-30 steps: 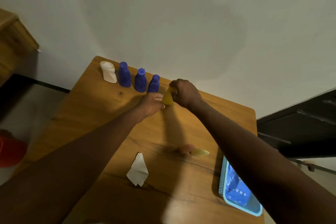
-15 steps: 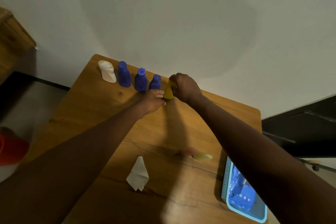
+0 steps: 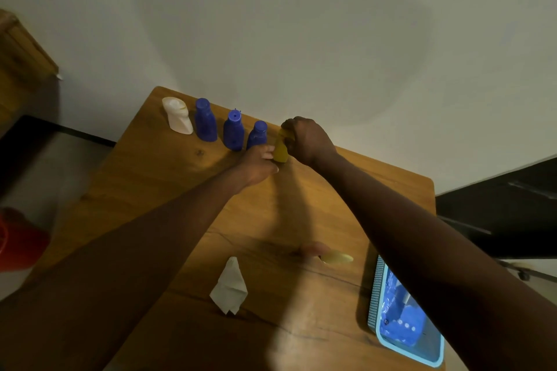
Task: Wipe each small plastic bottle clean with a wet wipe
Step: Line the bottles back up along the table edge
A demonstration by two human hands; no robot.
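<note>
A row of small bottles stands along the far edge of the wooden table point(image 3: 187, 205): a white bottle point(image 3: 177, 115) at the left, then three blue bottles point(image 3: 205, 120) point(image 3: 233, 133) point(image 3: 257, 135). At the row's right end stands a yellow bottle point(image 3: 280, 150). My right hand point(image 3: 307, 140) grips its top from above. My left hand point(image 3: 260, 164) has its fingertips against the yellow bottle's lower body. A crumpled white wet wipe point(image 3: 229, 286) lies on the table nearer to me, untouched. A yellow bottle with a pinkish cap point(image 3: 327, 254) lies on its side mid-table.
A light blue plastic basket point(image 3: 376, 295) with blue packaging inside sits at the table's near right corner, partly under my right forearm. The wall rises right behind the bottle row. A red object point(image 3: 18, 241) is on the floor at the left; wooden furniture point(image 3: 21, 54) stands at far left.
Both hands with the yellow bottle have shifted slightly toward the far edge, up to the right end of the blue bottle row. The wipe and lying bottle have not moved.
</note>
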